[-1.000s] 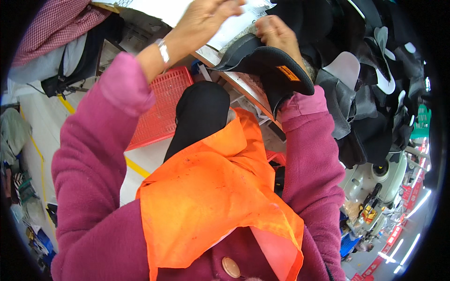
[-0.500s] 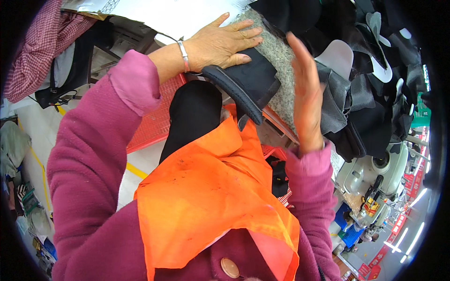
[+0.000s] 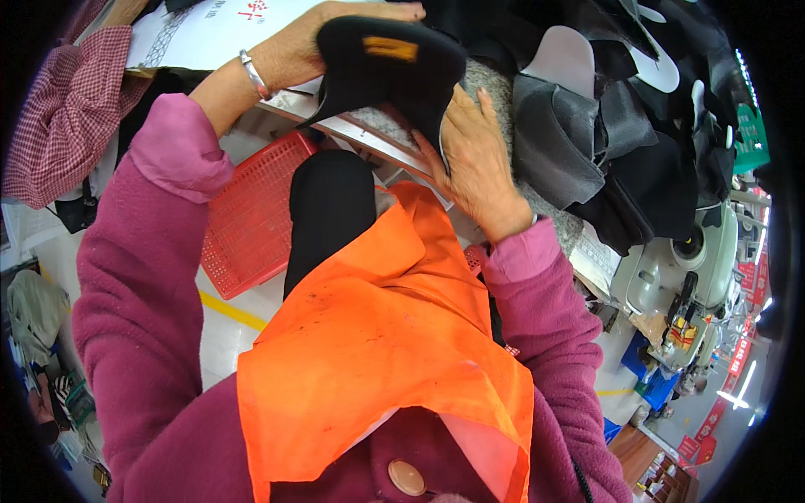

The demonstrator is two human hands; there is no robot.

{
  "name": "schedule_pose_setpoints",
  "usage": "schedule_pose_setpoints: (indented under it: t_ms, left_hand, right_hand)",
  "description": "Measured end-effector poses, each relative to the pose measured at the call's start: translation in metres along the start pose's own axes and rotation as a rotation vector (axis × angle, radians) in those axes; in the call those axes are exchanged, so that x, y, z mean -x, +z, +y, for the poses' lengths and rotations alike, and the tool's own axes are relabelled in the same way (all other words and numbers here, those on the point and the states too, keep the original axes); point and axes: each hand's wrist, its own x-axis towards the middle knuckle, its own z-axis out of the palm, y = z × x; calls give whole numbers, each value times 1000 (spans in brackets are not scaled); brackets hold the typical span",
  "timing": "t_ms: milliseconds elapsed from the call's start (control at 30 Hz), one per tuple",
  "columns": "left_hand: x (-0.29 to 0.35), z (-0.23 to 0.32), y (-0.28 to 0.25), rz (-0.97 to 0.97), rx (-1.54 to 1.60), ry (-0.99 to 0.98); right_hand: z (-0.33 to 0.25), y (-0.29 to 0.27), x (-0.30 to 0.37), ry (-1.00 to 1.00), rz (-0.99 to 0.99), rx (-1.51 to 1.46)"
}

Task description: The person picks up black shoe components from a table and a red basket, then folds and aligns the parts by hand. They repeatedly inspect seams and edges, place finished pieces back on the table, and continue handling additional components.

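A black, padded piece that looks like a shoe upper [image 3: 381, 80], with a small orange-yellow label on its face, is held up at the edge of the work surface. My left hand [image 3: 314, 38] grips its upper left side, the fingers partly hidden behind it. At its right side, my right hand [image 3: 482, 159] has the edge of the piece between thumb and fingers. Beneath and beside the piece lies a grey, speckled fuzzy surface [image 3: 549, 205].
Black and grey shoe pieces [image 3: 558, 138] are heaped on the right. A white printed sheet [image 3: 197, 38] lies at the far left, by a checked cloth [image 3: 54, 126]. A red plastic basket [image 3: 256, 218] stands below on the left; a pale green sewing machine [image 3: 713, 260] is at right.
The black piece, flat under my left hand before, is now raised and turned so its label shows. My right hand came from the air onto its right edge.
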Motion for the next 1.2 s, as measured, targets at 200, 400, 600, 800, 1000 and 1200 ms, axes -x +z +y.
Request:
schedule_pose_setpoints:
  t_ms: [200,400,600,800,1000,1200]
  left_hand:
    - [0,-5,43,79,14,-56]
    - [-1,-1,23,-188,-628,162]
    - [-7,5,30,-255,-762,71]
    - [2,18,12,-308,-705,-44]
    - [31,9,9,-181,-802,20]
    - [37,4,20,-206,-1164,99]
  right_hand:
    - [13,3,6,-2,-45,-86]
    - [18,8,7,-71,-31,-94]
    - [20,4,13,-105,17,-161]
    - [18,2,19,-57,10,-197]
    - [16,4,25,-13,-11,-199]
    - [8,-3,28,-67,-39,-74]
